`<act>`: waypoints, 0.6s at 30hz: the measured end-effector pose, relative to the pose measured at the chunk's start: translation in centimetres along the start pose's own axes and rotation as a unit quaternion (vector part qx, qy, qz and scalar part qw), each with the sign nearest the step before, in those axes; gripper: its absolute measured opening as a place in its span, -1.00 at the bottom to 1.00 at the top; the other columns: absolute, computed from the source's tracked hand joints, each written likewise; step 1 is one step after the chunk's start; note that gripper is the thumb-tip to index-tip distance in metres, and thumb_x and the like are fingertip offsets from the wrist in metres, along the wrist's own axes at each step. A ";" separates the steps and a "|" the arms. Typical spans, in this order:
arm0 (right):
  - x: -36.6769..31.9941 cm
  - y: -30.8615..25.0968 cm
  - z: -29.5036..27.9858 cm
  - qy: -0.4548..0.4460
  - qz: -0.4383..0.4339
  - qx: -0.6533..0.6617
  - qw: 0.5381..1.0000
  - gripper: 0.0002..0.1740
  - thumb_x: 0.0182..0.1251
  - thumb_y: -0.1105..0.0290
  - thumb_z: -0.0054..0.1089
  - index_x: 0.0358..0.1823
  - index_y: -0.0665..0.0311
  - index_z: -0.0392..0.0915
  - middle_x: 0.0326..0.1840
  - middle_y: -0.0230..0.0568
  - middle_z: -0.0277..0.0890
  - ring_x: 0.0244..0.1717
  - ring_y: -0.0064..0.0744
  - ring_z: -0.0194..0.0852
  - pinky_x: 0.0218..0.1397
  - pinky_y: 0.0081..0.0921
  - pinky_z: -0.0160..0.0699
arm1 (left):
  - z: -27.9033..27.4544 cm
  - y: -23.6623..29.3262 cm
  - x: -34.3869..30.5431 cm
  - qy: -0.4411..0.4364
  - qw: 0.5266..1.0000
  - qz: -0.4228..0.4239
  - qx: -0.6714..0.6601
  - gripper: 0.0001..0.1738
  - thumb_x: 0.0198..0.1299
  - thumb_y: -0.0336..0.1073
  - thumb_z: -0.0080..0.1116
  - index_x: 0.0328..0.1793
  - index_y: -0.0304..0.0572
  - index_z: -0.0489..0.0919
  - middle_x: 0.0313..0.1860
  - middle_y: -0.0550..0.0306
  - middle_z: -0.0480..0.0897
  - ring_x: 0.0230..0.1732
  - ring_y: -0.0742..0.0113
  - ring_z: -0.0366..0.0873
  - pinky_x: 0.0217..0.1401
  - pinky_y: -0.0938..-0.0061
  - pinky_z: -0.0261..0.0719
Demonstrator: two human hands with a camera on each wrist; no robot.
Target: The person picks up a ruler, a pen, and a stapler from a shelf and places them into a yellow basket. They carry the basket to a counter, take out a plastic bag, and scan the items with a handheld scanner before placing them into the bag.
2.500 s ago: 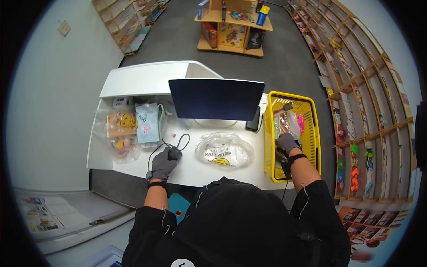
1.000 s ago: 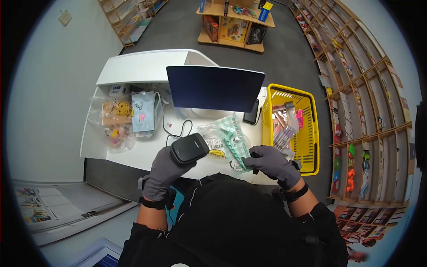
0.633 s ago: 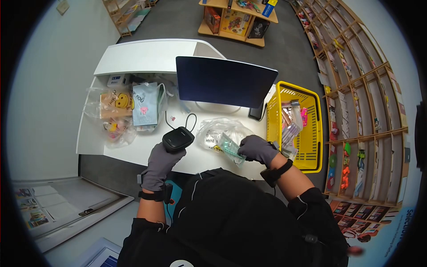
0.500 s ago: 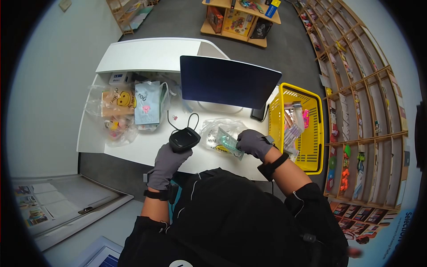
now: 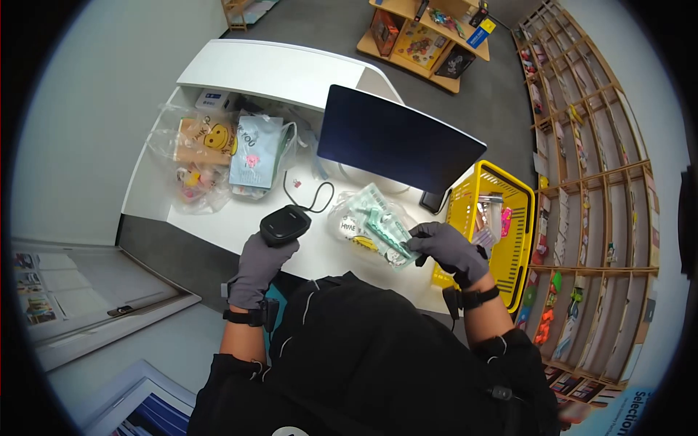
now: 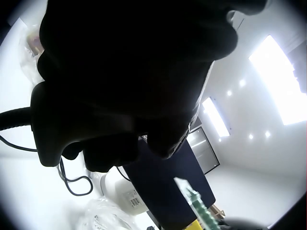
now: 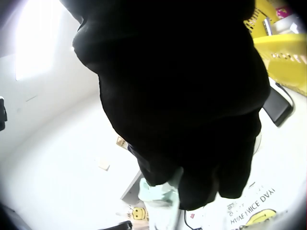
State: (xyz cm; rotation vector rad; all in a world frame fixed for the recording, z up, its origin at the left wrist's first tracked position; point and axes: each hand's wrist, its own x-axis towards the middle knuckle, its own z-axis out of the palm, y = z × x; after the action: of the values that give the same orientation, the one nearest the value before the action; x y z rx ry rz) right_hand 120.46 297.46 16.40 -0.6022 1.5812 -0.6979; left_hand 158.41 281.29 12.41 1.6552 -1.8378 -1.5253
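In the head view my gloved left hand (image 5: 263, 263) grips a black scanner-like device (image 5: 285, 224) with a cable, held over the counter's front edge. My right hand (image 5: 452, 251) pinches the lower right corner of a clear and green packet (image 5: 385, 227) with a green item inside. The packet is above a clear plastic bag (image 5: 347, 225) with a smiley print. In the left wrist view the packet (image 6: 197, 203) appears edge-on below the dark left hand (image 6: 129, 72). The right wrist view shows the packet (image 7: 160, 201) at the fingertips of the right hand (image 7: 177, 96).
A monitor (image 5: 400, 138) stands behind the packet. To the right, a yellow basket (image 5: 518, 190) holds packaged items, with a phone (image 5: 434, 200) beside it. Bagged goods (image 5: 254, 152) lie in the left part of the white counter (image 5: 211, 225).
The right hand came out of the basket with the green packet and has since turned its printed face upward. The left hand lifted the black device off the counter. The head view has tilted.
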 end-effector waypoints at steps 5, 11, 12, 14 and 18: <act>-2.5 -0.3 1.0 0.049 -0.068 0.072 0.994 -0.70 0.52 0.42 0.45 0.12 0.50 0.77 -0.19 -0.25 0.78 -0.26 -0.51 0.71 -0.14 -0.48 0.77 | 1.1 1.4 1.2 0.001 0.999 -0.023 -0.025 -0.66 0.20 -0.06 0.51 -0.16 -0.20 0.81 -0.45 0.23 0.75 -0.42 0.49 0.67 -0.32 0.44 0.64; -3.2 0.6 1.2 0.067 -0.076 0.092 0.991 -0.68 0.55 0.42 0.44 0.17 0.52 0.75 -0.15 -0.23 0.79 -0.22 -0.52 0.71 -0.11 -0.48 0.78 | 1.9 3.8 1.6 -0.044 0.996 0.071 0.017 -0.66 0.22 -0.11 0.52 -0.12 -0.24 0.79 -0.43 0.26 0.74 -0.43 0.51 0.66 -0.33 0.47 0.65; -3.2 0.7 1.1 0.064 -0.076 0.095 0.991 -0.67 0.55 0.42 0.45 0.18 0.52 0.74 -0.14 -0.23 0.79 -0.22 -0.52 0.71 -0.10 -0.48 0.78 | 1.9 4.1 1.3 -0.048 0.993 0.101 0.026 -0.66 0.22 -0.12 0.53 -0.10 -0.25 0.78 -0.42 0.27 0.74 -0.43 0.52 0.66 -0.33 0.47 0.65; -3.4 0.5 1.1 0.061 -0.077 0.101 0.990 -0.67 0.55 0.42 0.44 0.18 0.53 0.73 -0.13 -0.22 0.79 -0.22 -0.51 0.72 -0.10 -0.48 0.78 | 1.8 5.0 0.5 -0.059 0.993 0.101 0.011 -0.64 0.21 -0.11 0.54 -0.07 -0.26 0.79 -0.39 0.21 0.77 -0.39 0.45 0.70 -0.28 0.42 0.67; -3.6 0.4 1.3 0.058 -0.079 0.120 0.988 -0.67 0.56 0.44 0.43 0.18 0.55 0.72 -0.13 -0.21 0.78 -0.21 -0.50 0.73 -0.09 -0.48 0.80 | 1.6 7.0 -1.1 -0.097 0.988 0.118 -0.018 -0.55 0.18 -0.13 0.58 0.07 -0.28 0.77 -0.27 0.11 0.83 -0.26 0.34 0.79 -0.11 0.35 0.74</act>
State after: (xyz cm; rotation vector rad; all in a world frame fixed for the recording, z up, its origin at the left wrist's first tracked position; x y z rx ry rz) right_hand 122.23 300.21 18.46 -0.5202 1.5374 -1.0423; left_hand 153.53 281.77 17.76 1.2579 -2.0062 -1.6528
